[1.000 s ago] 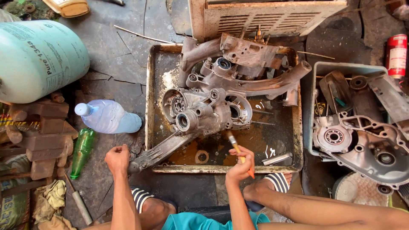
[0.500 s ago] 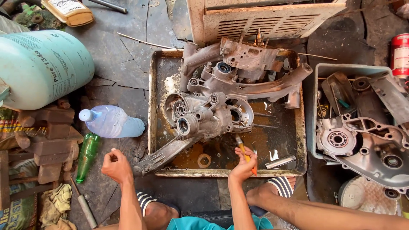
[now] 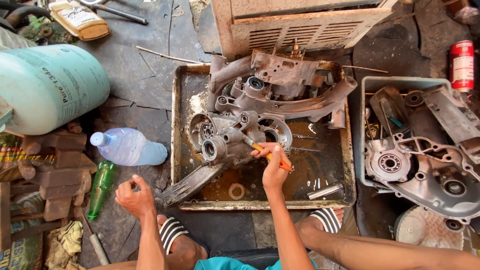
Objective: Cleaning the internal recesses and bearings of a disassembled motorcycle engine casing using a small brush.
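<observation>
Cracked dark floor (image 3: 145, 85) carries everything. Pale green gas cylinder (image 3: 47, 85) lies on its side far left. Grimy slatted metal housing (image 3: 300, 25) stands at the far edge, centre. Shallow rusty metal tray (image 3: 176, 130) sits in the middle, oily liquid pooled in it. In the tray, two dirty engine crankcase castings: the far one (image 3: 285, 87) spans the tray's far half, the near one (image 3: 225, 137) lies centre-left with a long arm running out over the tray's near-left corner. Grey plastic tub (image 3: 367, 90) on the right holds more engine case parts (image 3: 425, 165). Clear plastic water bottle (image 3: 127, 147) lies on its side left of the tray, green glass bottle (image 3: 101, 187) just near of it. Red spray can (image 3: 462, 65) far right. Yellowish oil bottle (image 3: 80, 20) far left corner. Right hand (image 3: 274, 167) is over the tray, fingers closed around an orange-handled brush or tool (image 3: 267, 155), its far tip touching the near crankcase casting beside the round bore. Left hand (image 3: 134, 197) hovers over the floor left of the tray's near-left corner, fingers loosely curled, holding nothing, close to the casting's arm but apart from it. Short metal cylinder (image 3: 325, 191) and a small ring (image 3: 236, 191) lie in the tray's near part. Striped sandals (image 3: 172, 232) at the near edge.
</observation>
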